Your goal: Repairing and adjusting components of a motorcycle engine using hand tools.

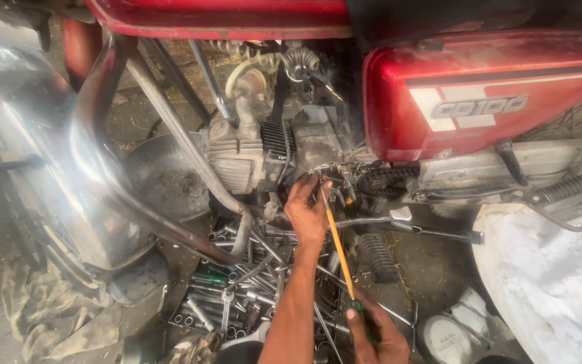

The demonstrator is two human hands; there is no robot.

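- Reaching up to the engine [274,152], the left hand [308,212] has its fingers curled at the crankcase opening, pinching the tip of a long yellow-shafted screwdriver [337,246].
- Right hand [375,334], low in the view, closed around the screwdriver's dark green handle; the shaft runs diagonally up from it to the left hand.
- Drive chain [385,180] on its sprocket lies just right of the screwdriver tip.
- Gear lever [409,228] and ribbed footpeg [377,256] sit just right of the left forearm.
- Loose spanners and sockets [237,296] are heaped on the floor under the engine, beneath the left forearm.
- Red side cover [479,94] hangs above the chain; chromed exhaust pipe [170,128] slopes down at left.
- Grey rag [55,307] lies on the floor, lower left.
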